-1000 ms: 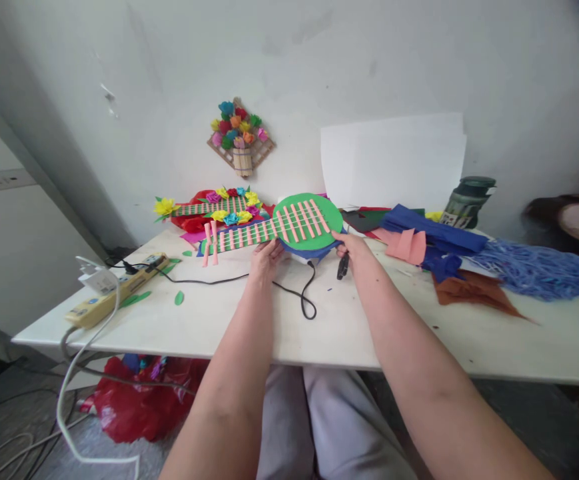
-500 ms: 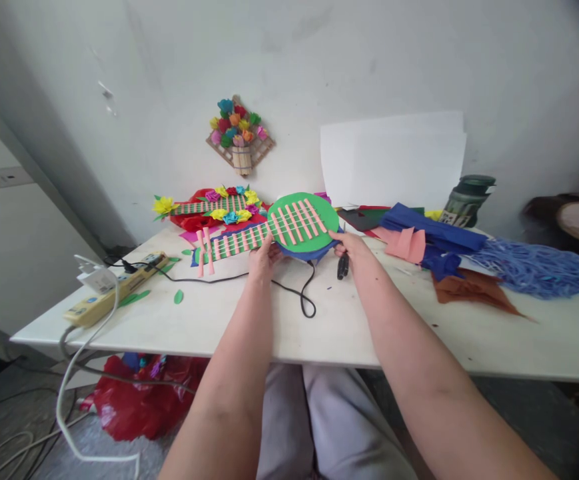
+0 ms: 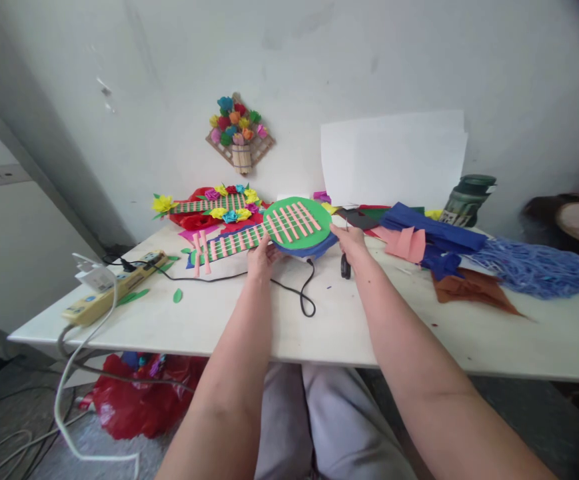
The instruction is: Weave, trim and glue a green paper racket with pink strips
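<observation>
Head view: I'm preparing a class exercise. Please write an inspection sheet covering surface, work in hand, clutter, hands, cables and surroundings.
Surface: white table, with leaf-shaped green scraps at left.
Work in hand: green lute-shaped craft with pink strips, tilted.
Clutter: blue paper, brown paper and blue stringy bundle, right side.
Hands: left hand holds the craft near its neck; right hand its round edge. Black object below the right hand: cannot tell if held.
Cables: black cable across the table; white cable hanging off the front, left of the person.
Surroundings: wall behind; red bag beneath the table.
</observation>
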Motion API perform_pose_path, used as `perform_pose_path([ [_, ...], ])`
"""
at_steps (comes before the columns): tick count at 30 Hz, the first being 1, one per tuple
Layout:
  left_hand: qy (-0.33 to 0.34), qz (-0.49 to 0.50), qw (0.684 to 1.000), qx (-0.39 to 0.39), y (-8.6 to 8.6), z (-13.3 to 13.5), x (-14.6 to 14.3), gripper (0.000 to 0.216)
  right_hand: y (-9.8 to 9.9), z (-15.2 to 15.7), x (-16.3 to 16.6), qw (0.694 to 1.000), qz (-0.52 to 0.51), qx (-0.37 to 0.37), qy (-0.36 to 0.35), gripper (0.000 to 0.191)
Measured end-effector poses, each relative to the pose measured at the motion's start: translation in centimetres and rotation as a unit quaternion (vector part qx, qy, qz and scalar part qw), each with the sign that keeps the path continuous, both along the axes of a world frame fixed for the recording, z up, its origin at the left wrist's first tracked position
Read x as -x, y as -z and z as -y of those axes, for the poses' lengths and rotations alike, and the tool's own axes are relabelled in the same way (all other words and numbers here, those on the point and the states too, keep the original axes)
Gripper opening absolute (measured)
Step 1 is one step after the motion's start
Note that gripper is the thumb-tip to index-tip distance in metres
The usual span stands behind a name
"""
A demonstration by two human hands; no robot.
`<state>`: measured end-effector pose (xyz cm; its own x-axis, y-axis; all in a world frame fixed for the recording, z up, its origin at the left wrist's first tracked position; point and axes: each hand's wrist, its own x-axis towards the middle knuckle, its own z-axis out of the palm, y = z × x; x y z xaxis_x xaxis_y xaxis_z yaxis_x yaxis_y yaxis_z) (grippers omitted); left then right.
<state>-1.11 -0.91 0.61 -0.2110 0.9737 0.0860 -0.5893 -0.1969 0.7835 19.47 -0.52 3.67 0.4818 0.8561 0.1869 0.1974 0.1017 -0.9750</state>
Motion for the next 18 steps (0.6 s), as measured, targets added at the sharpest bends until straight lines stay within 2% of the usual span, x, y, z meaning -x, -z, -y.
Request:
perform_pose_path([
  [3, -0.002, -0.003, 1.000, -0.004, -0.2, 0.0, -0.2, 0.043, -0.4, 0.3, -0.3, 0.981, 0.169, 0.004, 0.095, 0.022],
  [5, -0.002, -0.006, 1.000, -0.005, -0.2, 0.0, -0.4, 0.043, -0.8, 0.6, -0.3, 0.955, 0.271, -0.017, 0.117, 0.021],
  [7, -0.002, -0.009, 1.000, -0.003, -0.2, 0.0, -0.5, 0.042, -1.2, 1.0, 0.1, 0.932, 0.347, -0.054, 0.089, 0.019],
  [10, -0.004, -0.016, 1.000, -0.006, -0.2, -0.1, -0.6, 0.041, -1.6, 1.5, 1.3, 0.902, 0.422, -0.087, 0.009, 0.019],
  [18, -0.012, -0.053, 0.998, -0.017, -0.3, 0.3, -1.1, 0.040, -0.8, 1.9, 4.1, 0.844, 0.511, -0.110, -0.120, 0.018],
])
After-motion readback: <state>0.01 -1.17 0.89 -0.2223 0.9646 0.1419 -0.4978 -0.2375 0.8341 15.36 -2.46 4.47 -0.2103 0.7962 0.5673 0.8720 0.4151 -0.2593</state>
